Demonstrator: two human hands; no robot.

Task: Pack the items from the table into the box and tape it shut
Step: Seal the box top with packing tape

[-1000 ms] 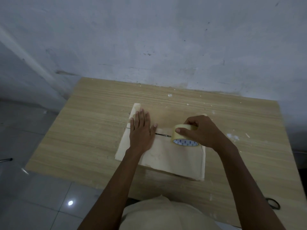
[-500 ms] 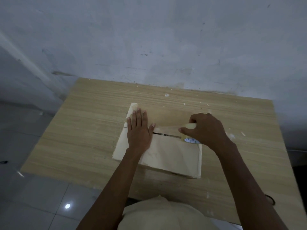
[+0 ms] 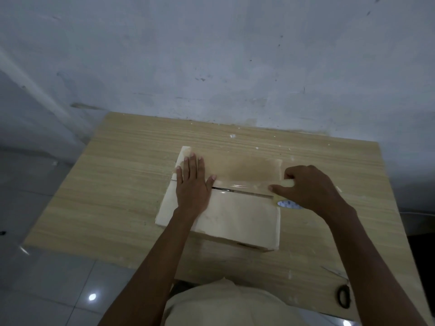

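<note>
A closed cardboard box (image 3: 237, 220) lies flat in the middle of the wooden table (image 3: 106, 191), its two top flaps meeting at a dark seam. My left hand (image 3: 191, 184) lies flat, fingers straight, on the left end of that seam. My right hand (image 3: 310, 187) grips a roll of clear tape (image 3: 286, 203) at the box's right edge. A strip of clear tape (image 3: 242, 184) stretches along the seam from under my left hand to the roll. What is inside the box is hidden.
Black-handled scissors (image 3: 342, 297) lie near the table's front right corner. A bare painted wall (image 3: 223, 55) stands right behind the table. Tiled floor (image 3: 47, 290) shows to the left and in front. White specks dot the tabletop.
My right hand has drawn the tape roll to the right along the seam, from the box's middle to its right edge, laying out tape. My left hand has stayed pressed on the left end.
</note>
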